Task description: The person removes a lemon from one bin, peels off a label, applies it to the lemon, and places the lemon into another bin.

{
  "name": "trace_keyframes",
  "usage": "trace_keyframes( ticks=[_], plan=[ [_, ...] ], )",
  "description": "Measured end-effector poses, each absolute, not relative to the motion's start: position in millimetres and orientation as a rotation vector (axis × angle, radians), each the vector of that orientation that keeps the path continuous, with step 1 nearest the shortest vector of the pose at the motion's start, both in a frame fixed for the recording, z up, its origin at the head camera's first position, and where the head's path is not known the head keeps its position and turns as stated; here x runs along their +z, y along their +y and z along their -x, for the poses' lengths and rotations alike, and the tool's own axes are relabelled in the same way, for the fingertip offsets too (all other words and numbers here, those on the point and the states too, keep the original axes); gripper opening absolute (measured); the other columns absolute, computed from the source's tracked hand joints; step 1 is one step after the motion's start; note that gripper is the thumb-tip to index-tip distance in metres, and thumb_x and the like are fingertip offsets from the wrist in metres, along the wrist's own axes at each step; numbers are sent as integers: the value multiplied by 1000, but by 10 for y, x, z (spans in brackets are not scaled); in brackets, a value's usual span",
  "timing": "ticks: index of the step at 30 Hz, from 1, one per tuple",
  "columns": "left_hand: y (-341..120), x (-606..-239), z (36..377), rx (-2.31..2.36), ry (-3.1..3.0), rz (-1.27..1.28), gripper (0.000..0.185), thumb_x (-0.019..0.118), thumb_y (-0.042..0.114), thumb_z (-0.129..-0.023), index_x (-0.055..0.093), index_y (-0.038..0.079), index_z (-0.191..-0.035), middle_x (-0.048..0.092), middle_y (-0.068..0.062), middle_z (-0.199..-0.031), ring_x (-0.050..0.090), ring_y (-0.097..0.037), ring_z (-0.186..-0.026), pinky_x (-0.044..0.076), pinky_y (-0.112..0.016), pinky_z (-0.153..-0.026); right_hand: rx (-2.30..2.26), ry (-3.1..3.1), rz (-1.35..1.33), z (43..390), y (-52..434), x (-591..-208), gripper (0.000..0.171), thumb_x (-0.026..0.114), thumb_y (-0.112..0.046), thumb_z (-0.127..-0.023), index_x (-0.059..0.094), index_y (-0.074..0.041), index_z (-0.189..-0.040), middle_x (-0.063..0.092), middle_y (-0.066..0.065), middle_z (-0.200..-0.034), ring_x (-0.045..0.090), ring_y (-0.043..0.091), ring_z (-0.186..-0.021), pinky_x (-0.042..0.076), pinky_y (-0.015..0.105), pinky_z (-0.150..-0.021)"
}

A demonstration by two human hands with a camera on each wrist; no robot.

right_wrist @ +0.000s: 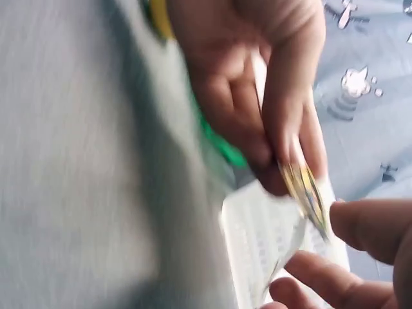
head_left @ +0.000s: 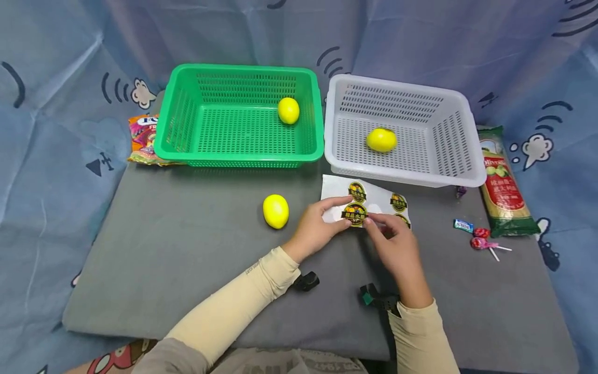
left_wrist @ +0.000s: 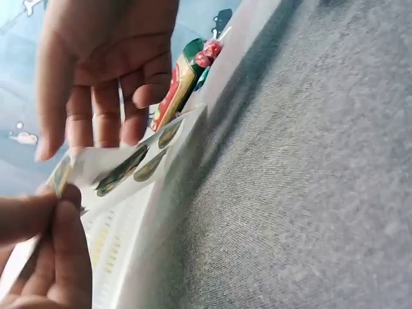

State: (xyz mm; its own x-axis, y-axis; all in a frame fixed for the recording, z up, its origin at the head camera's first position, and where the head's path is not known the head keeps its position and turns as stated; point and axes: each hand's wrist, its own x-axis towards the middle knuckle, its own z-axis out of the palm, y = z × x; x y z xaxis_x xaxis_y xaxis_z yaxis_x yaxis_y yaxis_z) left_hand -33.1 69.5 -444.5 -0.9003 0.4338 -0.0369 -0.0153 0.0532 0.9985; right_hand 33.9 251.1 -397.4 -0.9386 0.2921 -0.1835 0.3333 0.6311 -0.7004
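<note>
Head: left hand [head_left: 314, 230] pinches a sticker [head_left: 354, 213] at the sheet [head_left: 380, 200]; right hand [head_left: 397, 246] pinches the sheet's near edge. Sticker looks part-peeled, not yet applied. Three lemons: one in the green basket [head_left: 177, 148], one in the white basket [head_left: 469, 176], one [head_left: 275, 211] bare on the mat.

Left wrist: thumb and finger grip the sticker [left_wrist: 61, 175]; three remain on the sheet [left_wrist: 96, 164].

Right wrist: blurred; fingers clamp the sticker [right_wrist: 308, 190].

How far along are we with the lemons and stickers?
One lemon lies in the green basket and another in the white basket. The left hand and right hand pinch a sticker at the sheet. A third lemon waits on the mat.
</note>
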Motion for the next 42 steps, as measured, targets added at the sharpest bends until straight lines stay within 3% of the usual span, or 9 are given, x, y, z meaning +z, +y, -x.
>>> trace_keyframes(
  ticks=[5,8,12,15,18,24,29,36,42],
  plan=[
    [564,-4274,222,1726,2211,-576,65,84,16,-95,57,18,-154,67,-6,-138,67,-15,-116,51,-27,-98,-1356,2784,-751,-339,2480,-3917,36,74,-36,-101,77,-3,-116,75,9,-107,66,18,-93,51,27,-74],
    [363,-4102,119,1539,2556,-688,72,86,23,-93,53,20,-157,63,-11,-130,65,-25,-105,53,-35,-92,-1431,2792,-862,-367,2547,-3891,33,74,-35,-101,77,-4,-114,74,-4,-94,62,3,-83,46,22,-67],
    [7,-4021,76,1370,3006,-529,69,90,27,-88,60,17,-150,56,-21,-134,55,-39,-113,47,-51,-95,-1416,2778,-865,-393,2615,-3830,33,73,-33,-102,75,-2,-116,74,-8,-100,60,-7,-84,45,20,-69],
    [-261,-4099,145,1256,2989,-301,71,91,32,-86,61,17,-149,56,-23,-139,49,-43,-116,42,-52,-94,-1425,2741,-766,-372,2539,-3786,34,71,-31,-104,74,0,-116,73,1,-116,59,-3,-92,46,20,-75],
    [-407,-4195,245,1153,2822,-263,72,90,33,-87,59,19,-150,61,-20,-136,49,-40,-117,40,-50,-96,-1537,2632,-621,-309,2355,-3762,32,69,-28,-105,73,2,-116,71,3,-118,59,6,-97,46,24,-81],
    [-335,-4269,302,1557,2496,-307,68,89,10,-87,59,18,-147,56,-15,-136,61,-34,-110,53,-42,-94,-1807,2299,-492,-114,1874,-3736,28,67,-20,-107,70,6,-116,67,4,-108,62,19,-103,50,31,-94],
    [-243,-4256,286,2115,1855,-291,78,84,-7,-85,50,11,-152,45,-14,-141,69,-33,-103,60,-35,-83,-1835,2260,-493,-45,1716,-3739,27,68,-20,-106,72,5,-114,65,6,-100,57,21,-97,47,34,-89],
    [-137,-4207,219,2323,1616,-312,49,64,-4,-102,47,-2,-149,50,-14,-135,70,-26,-107,58,-30,-87,-1835,2339,-495,-74,1703,-3770,32,78,-24,-99,71,3,-115,69,10,-122,60,23,-106,50,28,-84],
    [-178,-4121,163,2498,1310,-199,44,56,-4,-103,51,7,-145,55,-13,-138,66,-22,-110,55,-31,-88,-1703,2666,-447,-94,1793,-3828,39,73,-18,-101,59,0,-134,61,15,-137,62,28,-117,51,21,-85]
  ],
)
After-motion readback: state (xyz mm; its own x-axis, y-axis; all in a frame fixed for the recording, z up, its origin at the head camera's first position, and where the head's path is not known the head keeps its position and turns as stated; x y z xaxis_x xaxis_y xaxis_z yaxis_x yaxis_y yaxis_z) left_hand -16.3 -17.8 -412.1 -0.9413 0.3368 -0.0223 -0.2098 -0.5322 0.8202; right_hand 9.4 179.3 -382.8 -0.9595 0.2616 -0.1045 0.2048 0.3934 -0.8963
